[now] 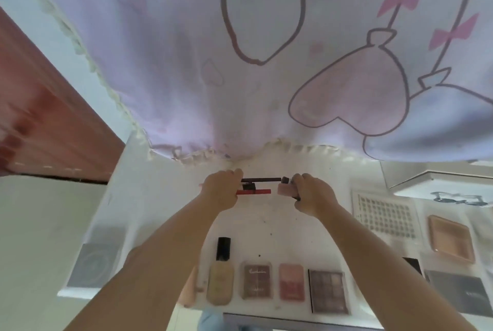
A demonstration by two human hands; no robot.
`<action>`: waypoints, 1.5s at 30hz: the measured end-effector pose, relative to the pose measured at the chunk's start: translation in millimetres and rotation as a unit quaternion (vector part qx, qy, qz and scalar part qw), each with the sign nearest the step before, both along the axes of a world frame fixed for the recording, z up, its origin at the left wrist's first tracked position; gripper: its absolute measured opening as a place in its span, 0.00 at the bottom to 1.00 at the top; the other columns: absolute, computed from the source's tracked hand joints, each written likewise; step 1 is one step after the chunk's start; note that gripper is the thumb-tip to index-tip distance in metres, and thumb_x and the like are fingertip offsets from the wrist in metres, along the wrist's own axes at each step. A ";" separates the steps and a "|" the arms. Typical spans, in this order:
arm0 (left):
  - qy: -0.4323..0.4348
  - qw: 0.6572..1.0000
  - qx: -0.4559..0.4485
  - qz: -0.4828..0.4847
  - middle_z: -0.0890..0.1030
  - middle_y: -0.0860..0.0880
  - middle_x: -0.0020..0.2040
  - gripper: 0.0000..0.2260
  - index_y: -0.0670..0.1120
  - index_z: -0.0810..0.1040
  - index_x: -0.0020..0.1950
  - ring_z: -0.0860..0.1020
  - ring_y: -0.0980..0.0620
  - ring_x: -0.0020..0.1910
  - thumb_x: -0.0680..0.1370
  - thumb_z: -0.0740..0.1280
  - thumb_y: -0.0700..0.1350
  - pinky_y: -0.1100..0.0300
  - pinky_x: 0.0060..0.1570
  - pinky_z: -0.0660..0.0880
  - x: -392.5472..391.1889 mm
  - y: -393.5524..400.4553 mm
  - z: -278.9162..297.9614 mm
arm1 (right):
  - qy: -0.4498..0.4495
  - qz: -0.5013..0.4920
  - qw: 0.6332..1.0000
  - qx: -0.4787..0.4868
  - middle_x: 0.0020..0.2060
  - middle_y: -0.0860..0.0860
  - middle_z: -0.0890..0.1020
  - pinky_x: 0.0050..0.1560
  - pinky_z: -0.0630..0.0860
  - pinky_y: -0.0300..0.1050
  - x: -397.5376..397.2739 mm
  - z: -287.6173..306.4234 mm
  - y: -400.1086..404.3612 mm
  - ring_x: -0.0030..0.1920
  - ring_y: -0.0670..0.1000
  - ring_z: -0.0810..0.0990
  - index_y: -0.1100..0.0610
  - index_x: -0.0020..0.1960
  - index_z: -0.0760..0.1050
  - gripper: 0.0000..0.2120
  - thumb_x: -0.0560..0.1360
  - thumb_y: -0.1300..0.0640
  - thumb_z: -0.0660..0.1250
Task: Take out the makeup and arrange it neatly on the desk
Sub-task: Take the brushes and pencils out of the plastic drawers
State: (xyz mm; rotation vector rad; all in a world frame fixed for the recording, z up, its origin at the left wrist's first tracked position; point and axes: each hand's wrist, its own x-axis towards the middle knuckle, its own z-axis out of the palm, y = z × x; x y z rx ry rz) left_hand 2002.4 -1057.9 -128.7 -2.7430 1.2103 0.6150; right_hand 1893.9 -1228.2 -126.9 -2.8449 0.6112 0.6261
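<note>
Both my hands reach to the far edge of the white desk (266, 226), just under a hanging cloth. My left hand (220, 189) is closed on slim makeup sticks, a dark one (262, 179) and a red one (256, 192), that lie side by side pointing right. My right hand (310, 193) grips a small pink item with a dark cap (285, 186) at the sticks' other end. Near the front edge stands a neat row: a foundation bottle (220, 278), a brown palette (257, 280), a pink palette (291, 281) and a dark eyeshadow palette (329, 292).
A pink-and-lilac cartoon cloth (266, 64) hangs over the back of the desk. At right lie a white perforated tray (385, 214), an orange square compact (450, 238), a grey flat box (458, 294) and a white box (448, 181). A grey box (94, 264) sits at left.
</note>
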 end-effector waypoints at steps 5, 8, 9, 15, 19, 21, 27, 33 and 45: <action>0.027 0.999 -0.016 -0.035 0.70 0.45 0.63 0.17 0.42 0.64 0.65 0.68 0.46 0.62 0.77 0.60 0.43 0.56 0.54 0.70 12.6 -5.8 -24.8 | 0.025 -0.036 0.999 0.026 0.59 0.54 0.70 0.49 0.71 0.44 9.9 -16.0 2.8 0.59 0.55 0.71 0.57 0.66 0.62 0.22 0.73 0.61 0.61; 0.003 0.998 -0.017 -0.053 0.67 0.45 0.66 0.19 0.43 0.62 0.68 0.65 0.45 0.66 0.78 0.58 0.45 0.55 0.62 0.64 16.8 -1.6 -31.7 | 0.024 -0.040 0.999 0.018 0.67 0.53 0.65 0.62 0.66 0.46 10.5 -14.1 5.4 0.66 0.55 0.65 0.55 0.71 0.56 0.27 0.73 0.60 0.60; -0.006 0.998 -0.019 -0.058 0.65 0.45 0.68 0.20 0.43 0.61 0.69 0.63 0.45 0.68 0.78 0.58 0.46 0.55 0.63 0.62 18.4 0.5 -31.5 | 0.023 -0.040 0.999 0.014 0.69 0.52 0.63 0.65 0.63 0.46 9.4 -12.2 6.4 0.68 0.55 0.63 0.54 0.72 0.54 0.29 0.74 0.59 0.60; -0.030 0.998 -0.009 -0.061 0.56 0.44 0.74 0.27 0.43 0.55 0.73 0.56 0.45 0.73 0.78 0.59 0.51 0.51 0.69 0.57 19.9 17.3 -10.4 | 0.007 -0.019 1.000 0.009 0.73 0.51 0.54 0.72 0.53 0.46 4.3 10.2 13.1 0.74 0.53 0.51 0.53 0.74 0.51 0.30 0.75 0.59 0.58; -0.050 0.999 -0.010 -0.008 0.57 0.44 0.74 0.25 0.43 0.55 0.73 0.55 0.45 0.74 0.80 0.57 0.50 0.52 0.70 0.55 15.5 37.3 16.2 | -0.017 0.033 0.999 0.007 0.74 0.52 0.55 0.72 0.53 0.44 16.5 29.3 19.0 0.74 0.52 0.52 0.54 0.73 0.55 0.26 0.76 0.58 0.58; -0.060 0.997 -0.011 0.042 0.57 0.45 0.74 0.24 0.44 0.56 0.73 0.56 0.45 0.74 0.80 0.57 0.50 0.52 0.70 0.56 10.2 51.8 31.4 | -0.044 0.081 0.996 0.011 0.73 0.51 0.58 0.71 0.55 0.44 28.7 40.3 26.9 0.73 0.51 0.55 0.55 0.72 0.58 0.25 0.76 0.59 0.58; -0.094 0.967 0.030 0.236 0.56 0.45 0.75 0.23 0.44 0.55 0.73 0.55 0.47 0.74 0.80 0.55 0.50 0.53 0.69 0.56 -31.4 105.7 76.5 | -0.136 0.289 0.947 0.013 0.69 0.54 0.65 0.63 0.63 0.41 57.5 73.0 84.4 0.69 0.53 0.64 0.59 0.69 0.63 0.22 0.75 0.60 0.57; -0.185 0.886 0.031 0.424 0.59 0.45 0.73 0.22 0.46 0.57 0.73 0.56 0.45 0.73 0.80 0.54 0.51 0.49 0.70 0.55 -92.9 198.0 157.8 | -0.234 0.465 0.854 -0.005 0.68 0.55 0.65 0.63 0.65 0.48 74.7 156.0 212.2 0.68 0.55 0.64 0.57 0.69 0.61 0.21 0.78 0.51 0.55; -0.228 0.604 0.088 0.759 0.47 0.51 0.77 0.24 0.52 0.48 0.76 0.43 0.46 0.76 0.81 0.49 0.55 0.45 0.73 0.46 -461.6 456.1 230.1 | -0.249 0.723 0.639 0.088 0.75 0.54 0.48 0.73 0.45 0.57 -183.7 229.4 551.3 0.75 0.57 0.44 0.50 0.75 0.48 0.27 0.79 0.42 0.46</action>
